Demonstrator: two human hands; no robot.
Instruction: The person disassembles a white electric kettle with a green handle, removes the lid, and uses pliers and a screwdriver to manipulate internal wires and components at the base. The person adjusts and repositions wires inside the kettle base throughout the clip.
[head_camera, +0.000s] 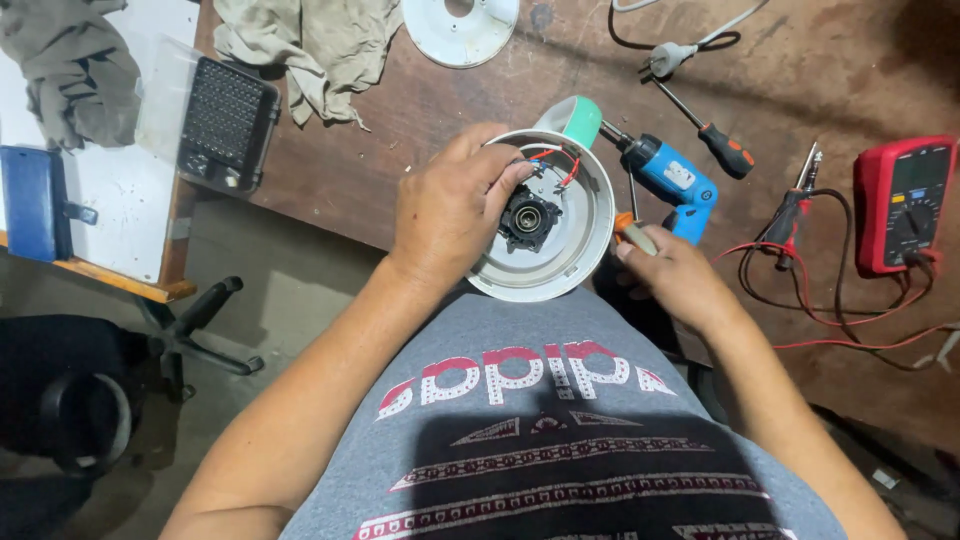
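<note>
Closest in, the left hand (455, 205) is cupped over the rim of a round white appliance base (590, 215) held upside down just above the lap, its fingers curled in among the thin red, blue and black wires (555, 160) that run over the open underside. Beside it the right hand (675, 275) is closed around a small tool with an orange-and-pale handle (630, 235), probably a screwdriver, though the working end is hidden behind the base. In the middle of the smooth plastic shell sits a black, ribbed circular connector (528, 220), and a mint-green curved handle (577, 120) sticks out at the far edge. The risks look plain enough: the fine wires could be tugged off their terminals by the fingers hooked around them, the tool tip could slip off a screw and gouge the plastic, and the base, resting on nothing firm, could tip out of the one-handed hold. Just beyond lie a blue cordless screwdriver (675, 180) and a long black-and-orange screwdriver (715, 140) on the scuffed brown table (400, 120). Farther right a red multimeter (905, 200) trails red and black leads, and at the far edge rest crumpled beige rags (310, 45) and a white disc (460, 30).
</note>
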